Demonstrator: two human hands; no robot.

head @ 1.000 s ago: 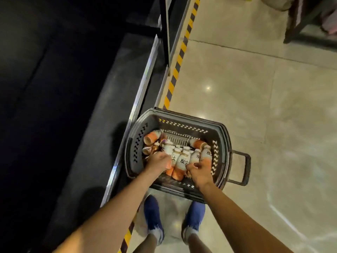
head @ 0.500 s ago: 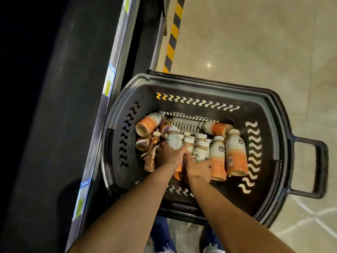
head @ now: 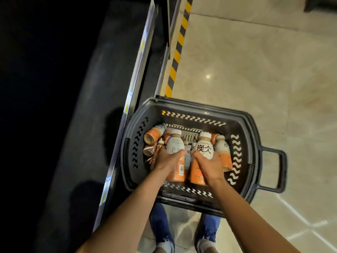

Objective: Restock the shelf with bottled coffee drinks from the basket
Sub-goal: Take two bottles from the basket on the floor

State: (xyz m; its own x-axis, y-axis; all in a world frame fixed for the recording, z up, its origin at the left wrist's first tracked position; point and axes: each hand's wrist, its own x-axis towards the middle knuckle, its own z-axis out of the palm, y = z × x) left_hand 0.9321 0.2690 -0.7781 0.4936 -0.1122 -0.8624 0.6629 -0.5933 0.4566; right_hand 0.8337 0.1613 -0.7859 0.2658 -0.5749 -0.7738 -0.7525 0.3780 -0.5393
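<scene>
Head view was pointed pretty much straight down. Over on the left, a dark shelf (head: pixel 78 125) was seen running from near to far, with a metal front rail (head: pixel 135 70) carrying a few small price tags, too blurred to be read. Just right of the rail, a dark plastic basket (head: pixel 235 117) was parked on the pale tiled floor (head: pixel 264 61), its handle (head: pixel 273 168) sticking out to the right.

Inside the basket, a couple of orange bottles (head: pixel 153 134) were seen lying on their sides at the far left. The left hand (head: pixel 168 158) was wrapped tight around the middle of a white-and-orange coffee bottle (head: pixel 176 143), cap pointed away, its back label and barcode turned up. Right beside it, nearly touching, the right hand (head: pixel 209 166) was clamped the same way around a second bottle (head: pixel 204 147), big black characters shown on its front. Both bottles were held over the middle of the basket; whether the bases were clear of the bottom couldn't be told. One more upright bottle (head: pixel 224 152) was left standing just right of the right hand.

A yellow-and-black hazard stripe (head: pixel 179 42) was laid along the floor past the basket. Blue shoes (head: pixel 162 229) were visible at the near edge.
</scene>
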